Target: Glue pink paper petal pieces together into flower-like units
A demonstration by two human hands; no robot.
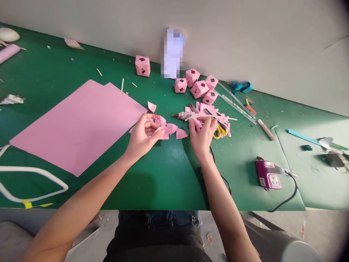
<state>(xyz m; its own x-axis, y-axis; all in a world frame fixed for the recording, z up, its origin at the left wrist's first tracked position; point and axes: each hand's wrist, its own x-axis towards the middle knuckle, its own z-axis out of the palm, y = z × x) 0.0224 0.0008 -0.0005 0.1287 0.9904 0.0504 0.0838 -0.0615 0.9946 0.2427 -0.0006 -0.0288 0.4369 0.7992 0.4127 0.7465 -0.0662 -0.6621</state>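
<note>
My left hand (144,135) is closed, pinching a small pink paper piece (164,133) between thumb and fingers. Red-patterned tape wraps one fingertip. Several folded pink pieces (181,134) lie just beyond and beside it on the green table. My right hand (202,135) curls over a glue gun (183,115), whose nozzle points left and whose white glue stick (230,118) sticks out to the right. The palm hides the gun's handle. Under and around it is a heap of pink paper scraps (203,107) with yellow-handled scissors (220,132).
Large pink sheets (73,123) cover the table's left side. Several pink paper lanterns (200,89) and one apart (143,66) stand near the wall, by a blurred phone (172,54). Clear strips (237,103) lie behind right; a purple power adapter (268,175) with black cable sits front right.
</note>
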